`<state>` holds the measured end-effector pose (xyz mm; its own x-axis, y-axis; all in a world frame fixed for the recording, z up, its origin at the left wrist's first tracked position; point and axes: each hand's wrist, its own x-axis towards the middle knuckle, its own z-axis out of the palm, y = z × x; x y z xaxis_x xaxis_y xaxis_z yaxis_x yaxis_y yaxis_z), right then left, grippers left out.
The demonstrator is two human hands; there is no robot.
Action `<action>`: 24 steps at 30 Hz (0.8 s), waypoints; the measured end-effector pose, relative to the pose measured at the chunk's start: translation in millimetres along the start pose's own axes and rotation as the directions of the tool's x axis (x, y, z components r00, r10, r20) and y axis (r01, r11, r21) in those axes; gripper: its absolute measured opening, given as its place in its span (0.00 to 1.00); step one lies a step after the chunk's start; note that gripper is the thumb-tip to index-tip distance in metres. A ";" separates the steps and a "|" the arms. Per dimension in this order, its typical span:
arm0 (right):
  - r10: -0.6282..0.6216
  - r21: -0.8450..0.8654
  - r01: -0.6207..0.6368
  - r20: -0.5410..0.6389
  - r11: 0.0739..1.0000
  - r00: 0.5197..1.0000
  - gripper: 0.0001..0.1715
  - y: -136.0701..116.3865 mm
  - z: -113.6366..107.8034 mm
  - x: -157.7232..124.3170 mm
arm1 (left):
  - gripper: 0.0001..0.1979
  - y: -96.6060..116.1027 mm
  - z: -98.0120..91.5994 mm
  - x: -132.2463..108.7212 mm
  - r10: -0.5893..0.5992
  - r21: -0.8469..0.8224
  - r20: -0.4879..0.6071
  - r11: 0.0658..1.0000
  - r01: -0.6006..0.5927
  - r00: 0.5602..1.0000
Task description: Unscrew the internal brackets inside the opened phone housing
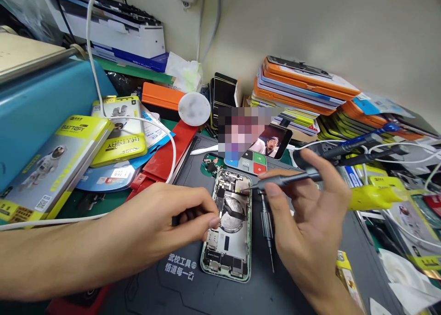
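Observation:
An opened smartphone lies on the dark work mat, its inner parts and round coil exposed. My right hand grips a dark screwdriver, whose tip points at the upper right of the phone's insides; contact is hard to judge. At the phone's left edge, my left hand has thumb and forefinger pinched together, and whatever they may hold is too small to make out. A second screwdriver lies on the mat just right of the phone. Past the phone's top left corner sits a small green circuit board.
Yellow battery boxes and a red tool crowd the left side. Stacked orange cases stand at the back. A propped phone plays a video. Screwdrivers in a rack, a yellow bottle and white cables occupy the right.

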<state>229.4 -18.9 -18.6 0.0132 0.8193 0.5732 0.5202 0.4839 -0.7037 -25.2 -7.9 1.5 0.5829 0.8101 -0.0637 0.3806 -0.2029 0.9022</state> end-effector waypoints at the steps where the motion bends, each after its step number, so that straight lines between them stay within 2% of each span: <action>1: 0.020 0.066 -0.018 -0.019 0.998 1.000 0.38 -2.4 -0.5 0.6 | 0.08 -0.2 -0.3 0.0 0.008 -0.002 -0.008 1.000 -0.008 1.000; 4: 0.036 0.216 -0.026 -0.041 0.976 0.999 0.35 -8.2 -3.2 0.7 | 0.04 -2.2 -1.4 0.0 0.046 -0.009 0.000 0.999 -0.046 0.999; 7: 0.062 0.281 -0.064 0.017 0.957 0.998 0.32 -14.7 -5.8 -1.9 | 0.05 -4.3 -2.4 0.5 0.075 -0.006 0.011 0.997 -0.075 0.997; 12: 0.034 0.251 -0.068 0.138 0.966 0.990 0.34 -29.7 -8.7 -8.1 | 0.07 -4.6 -3.7 1.7 0.103 -0.007 0.039 0.995 -0.103 0.994; 17: 0.007 0.273 -0.071 0.228 0.959 0.974 0.40 -33.8 -11.5 -11.7 | 0.08 -3.9 -4.7 0.9 0.138 -0.016 0.055 0.990 -0.137 0.989; 24: 0.042 0.324 -0.108 0.206 0.940 0.978 0.36 -31.2 -3.5 -13.2 | 0.06 -5.8 -3.4 -2.8 0.138 0.039 0.086 0.989 -0.142 0.987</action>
<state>216.0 -45.9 -2.7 -0.1409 0.8845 0.4447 0.2111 0.4657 -0.8594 -31.5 -7.1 -2.1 0.6892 0.7241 0.0249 0.3221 -0.3371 0.8847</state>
